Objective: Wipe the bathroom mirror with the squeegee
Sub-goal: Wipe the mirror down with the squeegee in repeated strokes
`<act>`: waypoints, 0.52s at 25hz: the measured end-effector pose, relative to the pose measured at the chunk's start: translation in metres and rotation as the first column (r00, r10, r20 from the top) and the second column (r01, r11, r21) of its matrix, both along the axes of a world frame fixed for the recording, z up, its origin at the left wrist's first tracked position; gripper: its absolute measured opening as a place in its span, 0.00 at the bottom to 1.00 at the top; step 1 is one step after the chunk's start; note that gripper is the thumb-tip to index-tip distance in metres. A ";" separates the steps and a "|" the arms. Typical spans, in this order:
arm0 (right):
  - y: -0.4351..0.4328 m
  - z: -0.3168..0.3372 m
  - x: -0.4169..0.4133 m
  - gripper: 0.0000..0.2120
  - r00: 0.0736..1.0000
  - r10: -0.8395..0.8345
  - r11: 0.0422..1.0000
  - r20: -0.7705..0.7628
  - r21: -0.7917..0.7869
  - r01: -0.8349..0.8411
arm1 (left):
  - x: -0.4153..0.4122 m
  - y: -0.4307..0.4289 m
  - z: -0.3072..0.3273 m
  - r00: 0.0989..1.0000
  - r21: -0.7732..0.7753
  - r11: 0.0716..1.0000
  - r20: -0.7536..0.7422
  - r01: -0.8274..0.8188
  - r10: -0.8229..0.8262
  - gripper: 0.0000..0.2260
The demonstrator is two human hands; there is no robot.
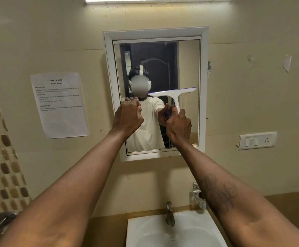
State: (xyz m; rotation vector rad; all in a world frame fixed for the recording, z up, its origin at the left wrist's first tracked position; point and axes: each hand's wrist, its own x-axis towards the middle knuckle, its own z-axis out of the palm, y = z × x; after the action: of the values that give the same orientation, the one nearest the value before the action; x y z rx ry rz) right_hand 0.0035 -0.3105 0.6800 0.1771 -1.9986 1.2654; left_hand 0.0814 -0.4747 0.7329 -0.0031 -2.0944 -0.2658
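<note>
A white-framed mirror (188, 68) hangs on the beige wall straight ahead. My right hand (179, 126) grips the handle of a white squeegee (174, 97), whose blade lies nearly level against the glass at mid-height on the right half, tilted slightly up to the right. My left hand (128, 118) is a closed fist with nothing in it, held at the mirror's left edge near mid-height. The glass reflects a person in a white shirt and a dark door behind.
A printed task sheet (59, 104) is taped to the wall left of the mirror. A switch and socket plate (257, 140) sits to the right. Below are a white basin (145, 234) with a metal tap (170, 213), and a metal holder (197, 193).
</note>
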 end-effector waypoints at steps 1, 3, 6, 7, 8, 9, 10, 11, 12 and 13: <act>0.000 -0.004 -0.001 0.21 1.000 0.004 1.000 0.004 0.003 -0.004 | 0.000 0.000 -0.002 1.000 0.002 1.000 0.005 0.008 -0.008 0.08; 0.004 -0.012 -0.001 0.21 1.000 0.013 1.000 0.006 0.012 -0.013 | 0.000 0.000 -0.007 1.000 0.000 1.000 0.008 0.015 -0.015 0.08; 0.008 -0.023 0.002 0.22 1.000 0.024 0.999 0.010 0.023 -0.024 | 0.001 0.000 -0.013 1.000 -0.017 1.000 -0.003 -0.001 0.001 0.08; 0.009 -0.027 0.003 0.23 1.000 0.023 0.999 0.015 0.022 -0.023 | 0.002 -0.001 -0.014 1.000 -0.018 1.000 -0.003 -0.003 0.003 0.09; 0.010 -0.030 0.005 0.23 1.000 0.022 1.000 0.022 0.021 -0.022 | 0.002 -0.001 -0.016 1.000 -0.019 1.000 0.000 -0.001 0.001 0.09; 0.010 -0.034 0.005 0.22 0.999 0.023 1.000 0.030 0.020 -0.024 | 0.003 -0.001 -0.018 1.000 -0.020 1.000 0.007 0.001 -0.001 0.10; 0.011 -0.039 0.006 0.22 0.999 0.025 0.999 0.035 0.020 -0.026 | 0.003 -0.001 -0.020 1.000 -0.023 1.000 0.012 0.000 0.001 0.09; 0.011 -0.044 0.006 0.21 0.999 0.027 0.999 0.041 0.020 -0.027 | 0.004 0.000 -0.023 1.000 -0.026 1.000 0.015 -0.008 0.008 0.09; 0.012 -0.048 0.007 0.21 0.998 0.028 0.999 0.048 0.019 -0.029 | 0.005 0.000 -0.027 1.000 -0.027 0.999 0.016 -0.018 0.018 0.08; 0.013 -0.053 0.008 0.21 0.998 0.031 0.999 0.059 0.016 -0.032 | 0.005 0.000 -0.030 0.999 -0.024 0.999 0.019 -0.027 0.028 0.08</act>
State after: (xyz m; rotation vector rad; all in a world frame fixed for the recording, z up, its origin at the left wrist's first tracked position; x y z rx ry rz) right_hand 0.0115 -0.2978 0.6270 0.1828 -2.0643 1.2873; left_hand 0.0864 -0.4748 0.7026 0.0144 -2.1156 -0.2254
